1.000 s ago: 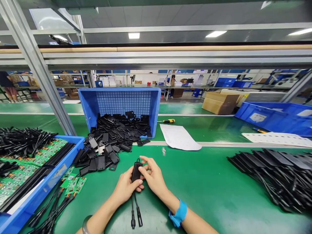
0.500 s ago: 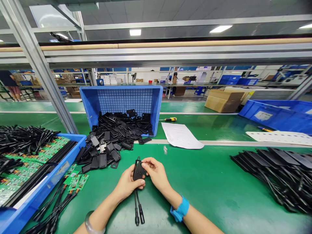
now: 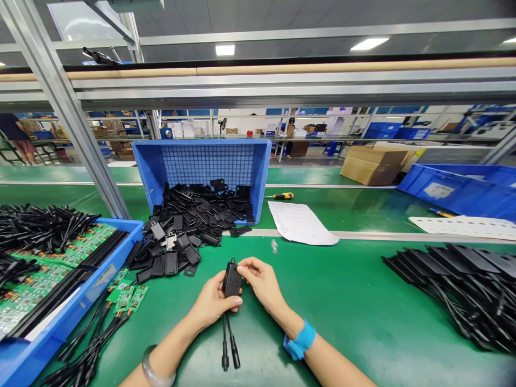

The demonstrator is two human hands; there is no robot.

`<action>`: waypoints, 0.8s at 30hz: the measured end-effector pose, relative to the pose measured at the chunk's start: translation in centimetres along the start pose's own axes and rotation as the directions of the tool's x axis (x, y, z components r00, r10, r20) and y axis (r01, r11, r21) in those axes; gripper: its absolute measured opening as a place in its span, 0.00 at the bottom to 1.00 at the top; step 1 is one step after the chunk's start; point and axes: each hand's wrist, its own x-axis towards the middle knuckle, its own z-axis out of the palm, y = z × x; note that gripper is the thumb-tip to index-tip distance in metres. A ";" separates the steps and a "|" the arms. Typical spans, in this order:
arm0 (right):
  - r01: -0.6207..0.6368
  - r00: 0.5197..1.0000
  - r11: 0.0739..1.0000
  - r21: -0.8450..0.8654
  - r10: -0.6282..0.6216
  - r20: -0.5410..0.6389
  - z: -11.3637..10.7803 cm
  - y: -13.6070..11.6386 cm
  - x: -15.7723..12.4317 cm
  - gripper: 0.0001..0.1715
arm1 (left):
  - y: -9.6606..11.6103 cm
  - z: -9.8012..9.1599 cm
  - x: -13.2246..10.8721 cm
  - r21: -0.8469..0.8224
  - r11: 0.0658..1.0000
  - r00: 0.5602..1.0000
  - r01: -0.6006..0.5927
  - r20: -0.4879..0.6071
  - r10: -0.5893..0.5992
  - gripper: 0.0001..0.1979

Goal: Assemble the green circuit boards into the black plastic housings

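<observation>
A small black plastic case (image 3: 231, 280) with a loop at its top is held over the green bench, tilted slightly. Two black cables with connectors (image 3: 230, 349) hang from its lower end. My left hand (image 3: 213, 303) is closed around the case's left side and bottom, thumb across the lower end. With thumb and forefinger, my right hand (image 3: 260, 279) pinches the case's upper right edge. Beyond my hands, loose black case halves (image 3: 171, 262) spill out of a tipped blue crate (image 3: 264, 177).
At left, a blue tray (image 3: 100, 279) holds green circuit boards with black cables; several wired boards (image 3: 124, 298) lie beside it. Cabled black cases (image 3: 447, 285) are piled at right. A paper sheet (image 3: 300, 223), screwdriver (image 3: 282, 196) and small clear piece (image 3: 274, 246) lie ahead.
My right fingers have moved off the case's front face to its upper right edge, so more of that face shows. My left hand keeps its hold, with the case shifted slightly right.
</observation>
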 end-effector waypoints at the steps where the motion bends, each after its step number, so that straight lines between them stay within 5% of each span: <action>1: 0.000 1.000 1.000 0.000 0.000 -0.006 0.0 0.1 0.0 0.20 | 0.0 0.0 0.0 0.004 1.000 1.000 0.000 0.001 0.000 0.33; 12: -0.042 0.999 0.998 0.043 0.043 -0.016 0.1 0.1 -0.1 0.22 | -0.4 0.0 0.0 0.086 0.996 1.000 -0.016 -0.004 0.017 0.27; 17: -0.166 0.974 0.984 0.061 0.153 0.168 0.2 -0.2 -0.3 0.25 | -0.3 -0.2 -0.1 0.085 0.995 0.999 -0.045 0.003 0.045 0.29; 24: -0.043 0.989 0.988 -0.145 0.062 0.132 0.8 -0.2 -0.2 0.25 | -0.3 -0.1 0.0 0.081 0.997 1.000 -0.013 -0.024 0.014 0.29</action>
